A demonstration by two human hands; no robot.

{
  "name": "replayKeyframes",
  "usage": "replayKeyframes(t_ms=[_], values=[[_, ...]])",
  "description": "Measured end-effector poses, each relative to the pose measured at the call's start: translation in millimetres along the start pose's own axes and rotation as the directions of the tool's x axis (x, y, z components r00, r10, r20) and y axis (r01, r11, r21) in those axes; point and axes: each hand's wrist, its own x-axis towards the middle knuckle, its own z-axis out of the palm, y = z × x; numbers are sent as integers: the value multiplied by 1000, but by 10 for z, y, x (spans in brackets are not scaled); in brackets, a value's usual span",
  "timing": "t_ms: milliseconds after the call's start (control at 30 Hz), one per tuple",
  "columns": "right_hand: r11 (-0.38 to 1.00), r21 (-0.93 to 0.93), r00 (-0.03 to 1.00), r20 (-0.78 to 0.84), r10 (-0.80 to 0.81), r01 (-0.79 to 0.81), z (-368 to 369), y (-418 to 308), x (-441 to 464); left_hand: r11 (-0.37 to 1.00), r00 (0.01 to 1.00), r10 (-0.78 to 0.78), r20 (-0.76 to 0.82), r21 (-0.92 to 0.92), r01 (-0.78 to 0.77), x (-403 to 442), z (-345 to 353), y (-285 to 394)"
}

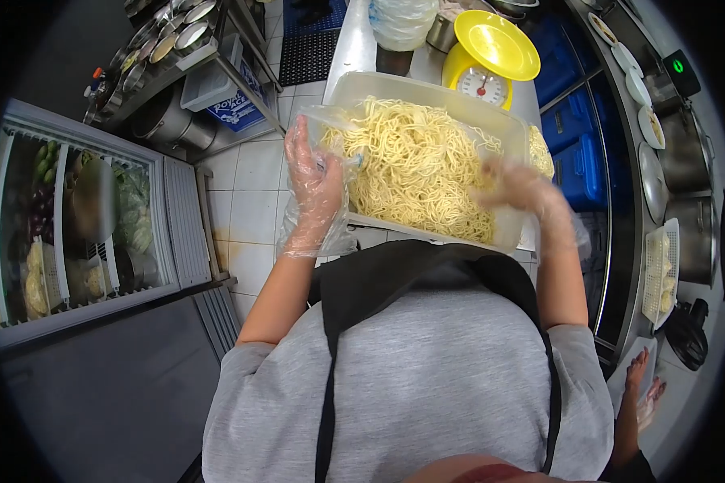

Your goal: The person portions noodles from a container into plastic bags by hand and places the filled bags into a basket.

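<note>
A large translucent plastic tub point(517, 129) in front of me is heaped with pale yellow noodles point(419, 161). My left hand point(314, 181), in a clear disposable glove, is at the tub's left edge. Its thumb and fingers are closed around a clear plastic bag point(330, 119), which spreads over the tub's corner and hangs by the wrist. My right hand point(528, 189), also gloved, is over the right side of the noodles, its fingers smeared by motion. Whether it holds any noodles cannot be made out.
Behind the tub stand a yellow kitchen scale point(483, 80) and a stack of clear plastic containers point(403, 24). A glass-fronted fridge point(89, 209) is on the left. At right are blue crates point(576, 173) and a counter with pots point(689, 153). Another person's hands point(640, 382) show at lower right.
</note>
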Motion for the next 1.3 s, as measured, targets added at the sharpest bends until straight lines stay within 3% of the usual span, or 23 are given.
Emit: replayKeyframes(t_ms=[67,100,167,200,300,367,400,467,600,667,800,833,900,967,1067,1100,1167,1200,1267,1300], values=[[990,-20,987,78,-140,142,319,128,-122,1000,1000,-2,14,-15,2,20,3,16],[991,-18,988,77,-133,135,468,66,-179,1000,1000,4,15,-9,-4,21,2,24],[992,-90,972,-212,-101,84,754,-149,-204,1000,1000,15,22,-5,-14,18,2,26],[993,-86,972,-216,-95,78,848,-29,-114,1000,1000,12,27,13,-13,19,1,24],[991,21,956,-269,-120,130,817,269,124,998,999,38,35,57,-40,24,-3,25],[923,295,929,-342,-140,248,424,192,33,994,998,59,35,86,-62,31,-4,27],[923,301,931,-341,-132,241,282,145,19,995,998,56,28,80,-58,28,-6,36],[925,-53,749,-571,-337,375,66,48,74,996,998,56,25,68,-58,34,11,25],[899,27,772,-523,-360,438,197,114,386,998,999,44,28,52,-45,34,2,10],[967,-96,819,-516,-250,235,327,152,435,997,999,49,20,65,-50,34,-10,28],[967,-160,806,-535,-254,199,264,62,70,995,999,45,21,85,-47,18,-12,13],[971,-39,956,-171,-237,234,237,28,-3,994,998,51,24,99,-53,17,-10,5],[972,92,948,221,-231,215,379,27,-82,995,999,41,29,90,-43,14,-15,13],[856,-86,850,-105,-517,510,750,103,-36,996,998,37,41,76,-40,24,-14,17],[842,-183,827,-170,-536,508,874,112,95,996,998,33,44,82,-36,14,-12,3],[843,-181,828,-169,-535,507,816,142,114,994,998,55,42,90,-59,15,-3,-7],[889,5,871,198,-450,458,494,106,108,992,996,77,36,100,-80,20,-1,10],[888,9,869,198,-453,460,415,112,121,995,998,50,35,82,-53,23,-7,50],[930,18,921,-151,-359,366,244,105,92,998,999,22,34,62,-25,28,-2,67],[941,-153,907,-257,-334,303,117,26,19,996,999,38,28,81,-40,29,-2,57]])
